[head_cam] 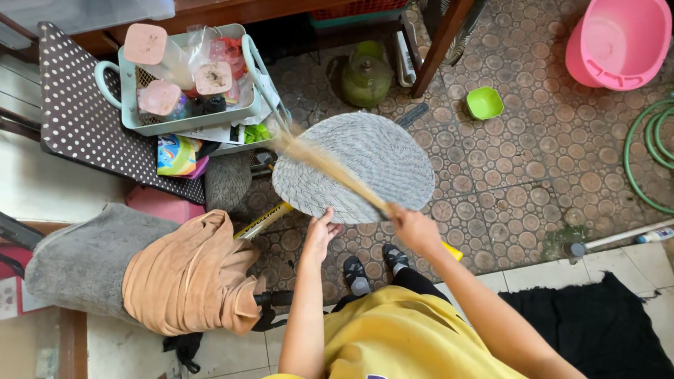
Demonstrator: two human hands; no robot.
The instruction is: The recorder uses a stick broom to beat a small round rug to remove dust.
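My left hand [321,234] holds the near edge of a round grey woven mat [365,158], which is lifted above the floor. My right hand [414,228] grips the handle end of a straw broom [330,165]. The broom lies diagonally across the mat, its bristles blurred toward the upper left. My feet in dark sandals [375,267] stand on the patterned floor below the mat.
A pale green basket [130,112] of jars sits on a polka-dot chair at upper left. Brown and grey cloths [189,277] drape a chair at left. A green gas cylinder [365,74], green bowl [484,103], pink tub [621,38], green hose [649,151] and black rug [597,330] lie around.
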